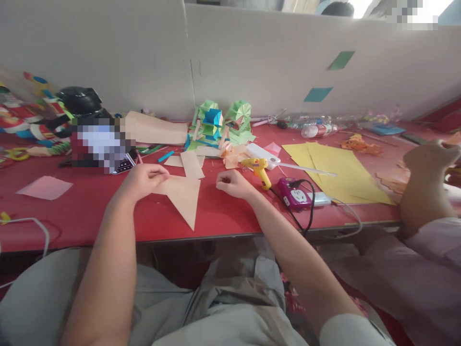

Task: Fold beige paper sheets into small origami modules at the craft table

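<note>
A tan sheet of paper [185, 194], folded into a pointed, triangular shape, is pinched at its left end by my left hand [146, 180]. One of its tips points down toward the table's front edge. To the right of the paper, apart from it, my right hand [232, 184] rests over the red table with its fingers curled in and nothing showing in them. Nearest to that hand is a yellow glue gun [260, 170] on a white object. Behind the hands lie tan paper strips [192, 165] and a green and blue folded-paper model [216, 125].
On the right are a purple power strip [295, 193] with cables and yellow sheets [342, 170]. A co-worker's arm [428, 187] reaches in at far right. A pink paper [45, 187], a black figure [84, 103] and a blurred screen [103, 142] are on the left.
</note>
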The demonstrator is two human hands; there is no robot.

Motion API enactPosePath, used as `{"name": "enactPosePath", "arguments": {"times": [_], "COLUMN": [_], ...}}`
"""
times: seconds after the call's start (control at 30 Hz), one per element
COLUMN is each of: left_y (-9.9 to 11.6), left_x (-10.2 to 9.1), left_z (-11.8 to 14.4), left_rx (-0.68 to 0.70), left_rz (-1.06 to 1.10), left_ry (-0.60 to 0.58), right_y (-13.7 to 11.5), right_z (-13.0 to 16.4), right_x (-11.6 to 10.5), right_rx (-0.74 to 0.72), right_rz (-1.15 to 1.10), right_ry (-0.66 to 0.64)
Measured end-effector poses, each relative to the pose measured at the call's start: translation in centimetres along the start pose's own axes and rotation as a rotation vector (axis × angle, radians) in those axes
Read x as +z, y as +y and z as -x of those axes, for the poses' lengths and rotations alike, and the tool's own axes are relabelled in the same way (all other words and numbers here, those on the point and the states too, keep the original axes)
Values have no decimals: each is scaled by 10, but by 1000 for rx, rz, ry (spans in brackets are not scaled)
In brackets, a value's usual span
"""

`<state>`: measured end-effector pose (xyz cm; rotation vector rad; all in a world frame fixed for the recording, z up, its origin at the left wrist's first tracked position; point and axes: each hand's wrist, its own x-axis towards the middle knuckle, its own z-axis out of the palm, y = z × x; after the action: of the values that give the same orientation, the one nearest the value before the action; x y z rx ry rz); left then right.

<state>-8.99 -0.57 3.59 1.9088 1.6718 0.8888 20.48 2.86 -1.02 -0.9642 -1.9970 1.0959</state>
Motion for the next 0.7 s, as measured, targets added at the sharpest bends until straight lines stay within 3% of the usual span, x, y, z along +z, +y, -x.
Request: {"name": "enactPosePath", "arguments": {"times": [0.1,0.2,0.3,0.5,0.7], "left_y": [3,9,14,36,47], "left_x": [-1,15,33,53,64], "left_z": [2,0,-3,-1,3], "left_rx": [10,50,95,342,256], "left_rz": [15,65,71,-35,17], "left_ry": [35,15,-43,27,-52], "right_y": [-3,-7,-8,-10,-15], "right_z": [-1,-2,-2,2,4], "right_x": [4,11,14,16,19], "right_rx": [-43,-55,-106,-190,-252], "right_rz": [-104,-148,-57,55,120], "right_ry": [64,53,95,109,78]}}
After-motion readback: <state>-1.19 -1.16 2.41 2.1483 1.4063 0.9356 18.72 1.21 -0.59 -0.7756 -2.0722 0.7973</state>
